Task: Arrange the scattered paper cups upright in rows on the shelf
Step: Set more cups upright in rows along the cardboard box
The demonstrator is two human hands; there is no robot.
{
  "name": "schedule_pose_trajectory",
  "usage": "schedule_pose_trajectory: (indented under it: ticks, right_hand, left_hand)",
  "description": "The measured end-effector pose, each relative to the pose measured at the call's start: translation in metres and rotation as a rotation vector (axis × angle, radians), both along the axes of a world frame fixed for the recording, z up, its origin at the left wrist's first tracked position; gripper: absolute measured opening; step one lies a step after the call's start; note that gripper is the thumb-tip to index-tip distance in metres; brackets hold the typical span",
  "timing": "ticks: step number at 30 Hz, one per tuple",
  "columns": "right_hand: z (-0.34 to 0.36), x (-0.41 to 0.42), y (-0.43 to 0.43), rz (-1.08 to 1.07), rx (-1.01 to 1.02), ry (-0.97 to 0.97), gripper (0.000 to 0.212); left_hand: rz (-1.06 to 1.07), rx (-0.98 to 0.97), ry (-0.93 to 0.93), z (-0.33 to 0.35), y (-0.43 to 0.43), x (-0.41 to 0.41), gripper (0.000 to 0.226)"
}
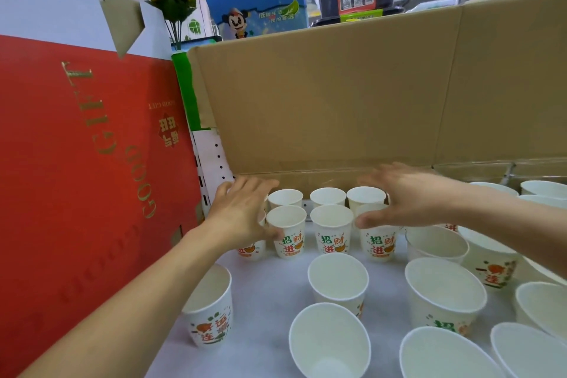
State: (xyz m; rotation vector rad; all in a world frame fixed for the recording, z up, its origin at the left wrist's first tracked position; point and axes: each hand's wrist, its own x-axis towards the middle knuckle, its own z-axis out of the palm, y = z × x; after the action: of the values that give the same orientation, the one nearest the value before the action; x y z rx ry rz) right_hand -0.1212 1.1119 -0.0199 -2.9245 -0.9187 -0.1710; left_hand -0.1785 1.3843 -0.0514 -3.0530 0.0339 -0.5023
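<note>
The left hand point(242, 212) and the right hand point(411, 196), both with fingers spread wide, flanked two far rows of upright paper cups point(331, 233) on the shelf point(270, 285).

The left forearm point(138, 285) and right forearm point(506, 224), both bare, reach forward to the back rows of paper cups point(331, 218). The left hand point(242, 212) lies palm down at the rows' left end, fingers straight and spread, thumb against a front cup. The right hand point(408, 196) is palm down at their right end, fingers extended, thumb by a front cup's rim.
</note>
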Motion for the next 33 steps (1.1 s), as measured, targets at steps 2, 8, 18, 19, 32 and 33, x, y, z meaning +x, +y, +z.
schedule_pose_trajectory:
  ticks: [2,8,18,19,32,33]
  right_hand:
    - [-0.001,0.002,-0.009,-0.051,-0.006,0.086,0.089]
    - [-0.009,0.010,-0.011,-0.095,-0.026,0.167,0.092]
    - [-0.010,0.011,-0.006,-0.102,0.006,0.155,0.089]
    - [-0.009,0.011,-0.007,-0.105,0.015,0.156,0.088]
    - [-0.004,0.032,-0.003,-0.098,0.050,0.254,0.076]
    - [-0.006,0.033,-0.003,-0.097,0.079,0.278,0.078]
  left_hand:
    - [0.016,-0.015,0.005,0.002,0.004,-0.002,0.103]
    - [0.137,-0.112,0.121,0.005,0.023,-0.008,0.111]
    - [0.121,-0.279,0.128,-0.002,0.031,-0.009,0.096]
    - [0.122,-0.282,0.129,-0.002,0.032,-0.009,0.097]
    - [0.064,-0.413,0.220,-0.004,0.037,-0.008,0.111]
    - [0.062,-0.423,0.230,-0.004,0.038,-0.007,0.112]
